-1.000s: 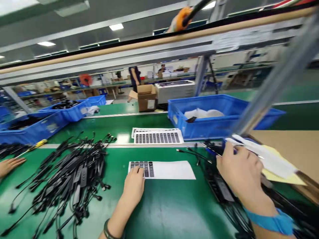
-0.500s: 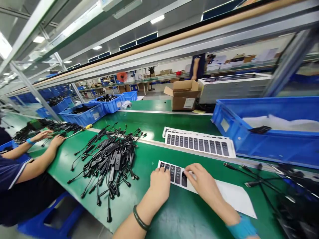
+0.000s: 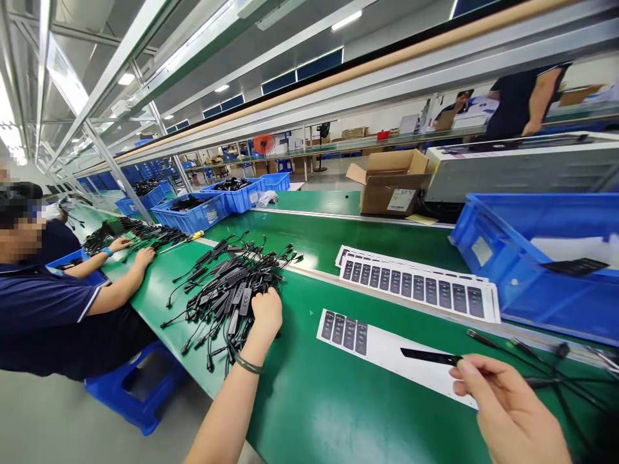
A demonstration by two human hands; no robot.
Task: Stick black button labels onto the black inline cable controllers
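My left hand [image 3: 267, 310] reaches into the pile of black cable parts [image 3: 227, 290] on the green table; its fingers curl among them and I cannot see whether it grips one. My right hand [image 3: 503, 406] is at the lower right and pinches a thin black sticker strip [image 3: 428, 356] by its end. The strip hangs just above a white backing sheet [image 3: 387, 348], which carries a few dark stickers at its left end.
A stack of full sticker sheets [image 3: 420, 285] lies beyond the backing sheet. A blue bin [image 3: 488, 251] stands at the right, a cardboard box [image 3: 389, 183] behind it. A seated person [image 3: 53, 309] works at the left. More blue bins [image 3: 193, 216] line the far left.
The view swung left. My left hand left the sticker sheet and went into the cable pile. My right hand peeled off one black sticker and pulled it to the right.
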